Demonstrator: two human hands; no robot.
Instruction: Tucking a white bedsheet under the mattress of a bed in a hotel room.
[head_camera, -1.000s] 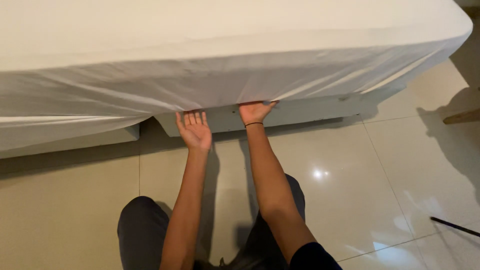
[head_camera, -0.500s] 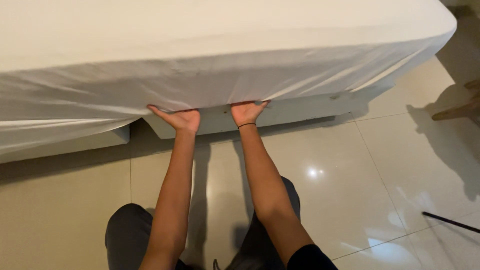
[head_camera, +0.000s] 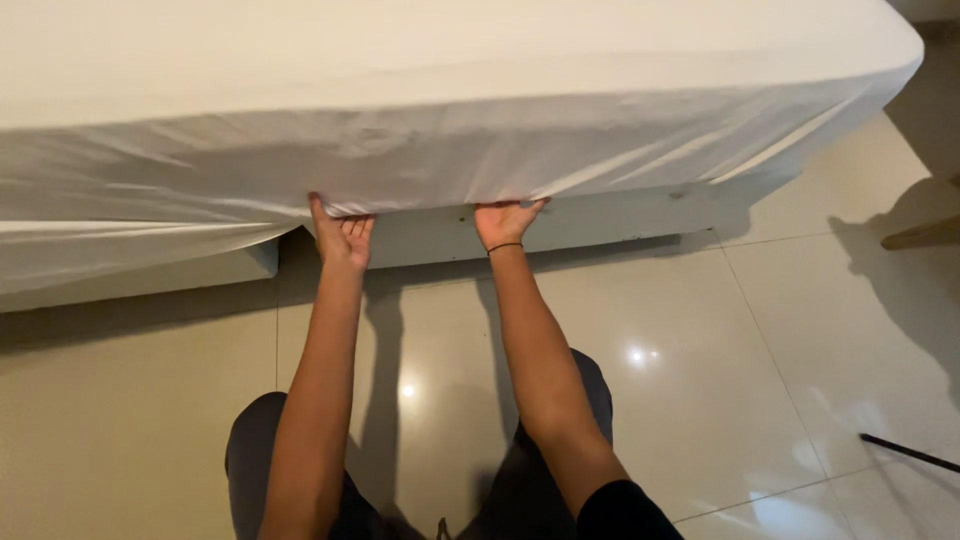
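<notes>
L hand (head_camera: 342, 238) slid left, fingers now tucked under sheet (head_camera: 420, 160) edge.

I see a plain white bed sheet (head_camera: 420, 150) with grey creases over a white bed base (head_camera: 560, 225). The floor tiles (head_camera: 780, 340) are glossy cream (thin grey grout lines). My trousers (head_camera: 270, 460) are dark grey, and a thin black band (head_camera: 506, 246) rings one wrist.
</notes>
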